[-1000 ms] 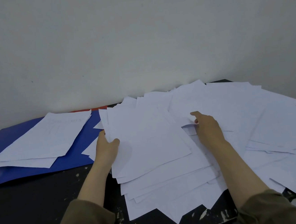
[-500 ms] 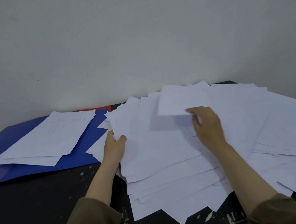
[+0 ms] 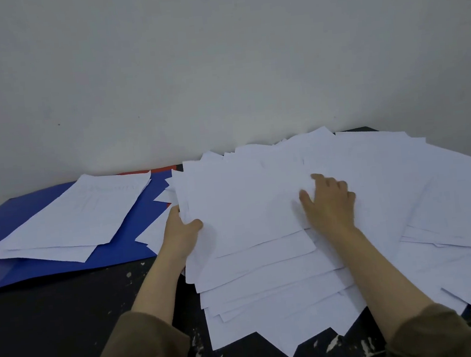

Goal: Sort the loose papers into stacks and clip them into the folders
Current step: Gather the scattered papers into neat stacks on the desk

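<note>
While folder (image 3: pixel 50 271) holds papers (image 3: pixel 71 220).

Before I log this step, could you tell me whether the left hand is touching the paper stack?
Touching. The head view shows the left hand gripping the paper stack at its left edge, thumb on top.

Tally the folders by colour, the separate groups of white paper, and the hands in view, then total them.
Flat blue plastic folder: 1
Red folder, only an edge showing: 1
Groups of white paper: 2, the small stack on the blue folder and the big loose pile
Hands: 2, left, right
Total: 6
</note>
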